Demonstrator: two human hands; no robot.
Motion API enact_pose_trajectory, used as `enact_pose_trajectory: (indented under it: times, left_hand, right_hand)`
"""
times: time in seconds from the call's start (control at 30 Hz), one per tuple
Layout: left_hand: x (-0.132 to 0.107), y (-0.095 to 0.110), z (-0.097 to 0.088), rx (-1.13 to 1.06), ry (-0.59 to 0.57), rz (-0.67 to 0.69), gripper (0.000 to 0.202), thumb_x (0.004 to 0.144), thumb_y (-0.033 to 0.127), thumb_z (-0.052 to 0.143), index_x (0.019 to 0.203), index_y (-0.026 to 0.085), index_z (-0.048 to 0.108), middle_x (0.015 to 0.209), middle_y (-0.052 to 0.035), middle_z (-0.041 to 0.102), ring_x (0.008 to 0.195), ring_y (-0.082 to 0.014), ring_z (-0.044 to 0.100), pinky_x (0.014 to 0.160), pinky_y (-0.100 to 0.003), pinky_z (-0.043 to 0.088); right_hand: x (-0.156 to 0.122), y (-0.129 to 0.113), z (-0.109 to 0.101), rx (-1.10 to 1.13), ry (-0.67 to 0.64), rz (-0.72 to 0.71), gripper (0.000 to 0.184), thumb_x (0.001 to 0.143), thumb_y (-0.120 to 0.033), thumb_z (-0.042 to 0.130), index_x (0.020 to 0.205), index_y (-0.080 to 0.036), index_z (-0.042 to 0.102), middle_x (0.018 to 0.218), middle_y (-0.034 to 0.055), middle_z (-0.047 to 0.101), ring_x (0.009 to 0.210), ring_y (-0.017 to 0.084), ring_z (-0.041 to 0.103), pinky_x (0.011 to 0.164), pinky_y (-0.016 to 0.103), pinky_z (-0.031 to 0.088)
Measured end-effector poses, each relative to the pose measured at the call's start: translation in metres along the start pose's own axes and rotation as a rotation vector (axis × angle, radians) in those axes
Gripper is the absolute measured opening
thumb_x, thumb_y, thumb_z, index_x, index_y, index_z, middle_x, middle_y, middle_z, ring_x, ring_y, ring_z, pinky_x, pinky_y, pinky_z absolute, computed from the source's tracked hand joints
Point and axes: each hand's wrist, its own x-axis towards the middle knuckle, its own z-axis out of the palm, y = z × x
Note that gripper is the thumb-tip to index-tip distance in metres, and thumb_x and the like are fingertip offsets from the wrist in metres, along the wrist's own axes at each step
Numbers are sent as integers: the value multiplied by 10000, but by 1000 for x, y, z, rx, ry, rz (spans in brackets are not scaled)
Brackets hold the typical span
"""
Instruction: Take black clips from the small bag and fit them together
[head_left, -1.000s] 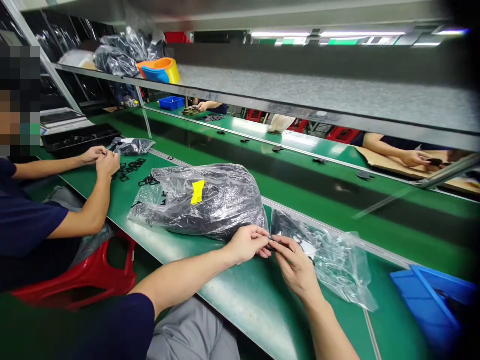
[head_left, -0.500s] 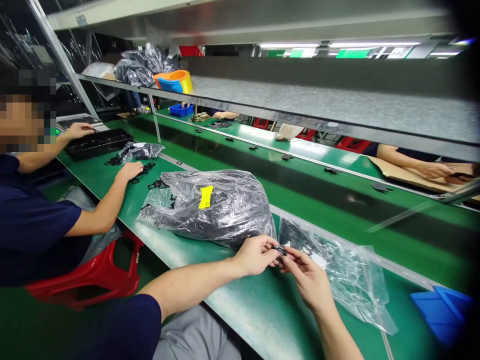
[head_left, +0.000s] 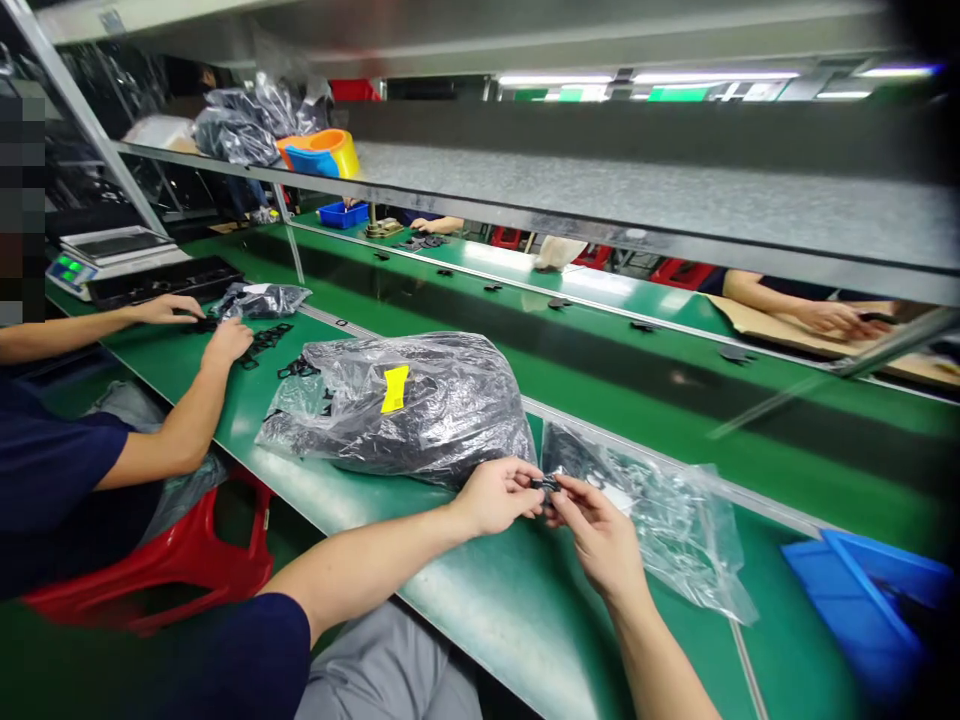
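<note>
Between my two hands is a small black part (head_left: 546, 484), mostly covered by fingers, so its exact kind does not show. My left hand (head_left: 501, 496) pinches it from the left, and my right hand (head_left: 598, 530) pinches it from the right, both just above the green bench (head_left: 480, 610). Right behind my left hand lies a large clear plastic bag (head_left: 450, 400) full of dark parts, with a yellow label (head_left: 394, 389) on it. A flatter clear bag (head_left: 675, 540) holding some dark items and a white slip lies behind my right hand.
Blue bins (head_left: 855, 600) stand at the right. To the left, a co-worker's hands (head_left: 225, 342) handle black parts near a black tray (head_left: 169, 283) and a scale (head_left: 112, 255). A metal shelf (head_left: 600, 215) runs overhead. Behind the bench, a green conveyor (head_left: 525, 320) carries scattered dark pieces.
The view has swung to the right, showing more of the blue bins. My hands still hold the black part together. The co-worker's far hand has come from the tray to beside the other hand.
</note>
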Motion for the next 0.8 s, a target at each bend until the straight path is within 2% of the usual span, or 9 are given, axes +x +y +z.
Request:
enact_pose_trajectory:
  times: [0.27, 0.33, 0.43, 0.53, 0.67, 0.8]
  left_hand:
    - [-4, 14, -2, -33, -26, -1, 338, 677, 201, 741, 976, 106, 615, 814, -62, 675, 716, -156, 675, 665, -278, 539]
    - [-4, 16, -3, -14, -26, 4, 313, 688, 196, 731, 969, 111, 622, 824, -66, 684, 733, -155, 674, 682, -277, 539]
    - [-4, 19, -2, -10, 17, 7, 305, 678, 172, 736, 957, 123, 623, 815, -44, 674, 714, -134, 665, 686, -261, 535]
    - [-5, 24, -2, -66, 31, -86, 307, 691, 183, 727, 970, 125, 614, 764, -33, 660, 651, -132, 661, 617, -246, 527]
    - [-6, 31, -1, -233, -13, -213, 258, 765, 261, 670, 971, 115, 617, 770, -73, 684, 670, -157, 680, 623, -264, 536]
    - [-7, 33, -1, -223, -11, -170, 327, 703, 248, 746, 971, 123, 605, 821, -67, 699, 678, -137, 668, 631, -251, 535]
  right_hand:
    - [-3, -7, 7, 150, 5, 15, 454, 676, -418, 776, 1056, -215, 631, 816, 18, 631, 638, 161, 634, 587, 326, 571]
    - [-3, -8, 7, 130, -25, -12, 384, 694, -389, 765, 1013, -215, 642, 797, 18, 626, 658, 159, 619, 623, 333, 567]
    - [-4, -10, 5, 9, -2, -176, 182, 762, -333, 703, 893, -219, 647, 837, 33, 617, 736, 169, 612, 672, 338, 548]
    - [-5, -14, 2, -229, 22, -399, 31, 807, -252, 637, 826, -230, 648, 886, 51, 624, 860, 196, 602, 762, 377, 522]
    - [-6, -16, -1, -393, 25, -551, 128, 822, -166, 564, 829, -242, 666, 982, 65, 614, 939, 202, 595, 822, 405, 503]
    - [-5, -13, 0, -424, 3, -592, 173, 814, -130, 540, 807, -239, 675, 1102, 71, 550, 942, 183, 590, 831, 389, 505]
